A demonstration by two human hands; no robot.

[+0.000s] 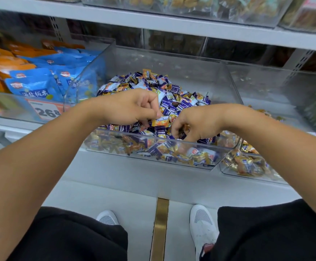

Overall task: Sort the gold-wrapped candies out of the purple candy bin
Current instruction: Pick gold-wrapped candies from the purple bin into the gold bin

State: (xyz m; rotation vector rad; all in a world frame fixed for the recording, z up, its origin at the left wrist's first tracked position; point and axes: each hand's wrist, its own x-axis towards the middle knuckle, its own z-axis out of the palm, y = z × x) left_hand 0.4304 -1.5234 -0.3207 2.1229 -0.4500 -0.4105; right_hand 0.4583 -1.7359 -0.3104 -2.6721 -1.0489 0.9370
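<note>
Two bare hands work over one clear plastic bin (pixel 172 65) heaped with small wrapped candies, purple ones (pixel 169 102) and gold ones mixed together, far too many to count; the heap fills the bin from its front wall to about the middle, and more of both colours press against the front wall (pixel 153 147).

The left hand (pixel 129 107) has its fingers curled, and thumb and fingertips pinch one gold-wrapped candy (pixel 161 121) just above the heap; the candy's long axis lies roughly left to right, tilted a little up to the right, and its printed face is turned toward the camera, though the writing on it is too small to read. The right hand (pixel 192 125) has its fingers curled down into the pile near the front wall; whether they grip a candy cannot be told, since the fingertips are buried among wrappers.

A second clear bin (pixel 247 166) stands just right of the first, holding mostly gold wrappers.

To the left lie blue snack bags (pixel 36 85) printed with Chinese characters, 海盐板栗, and orange bags (pixel 4 61) behind them; an orange-edged price tag (pixel 46 111) reads "268", its last figure partly cut off.

Below are two white shoes (pixel 202 227), black shorts, and one brass strip (pixel 160 228) in the floor.
</note>
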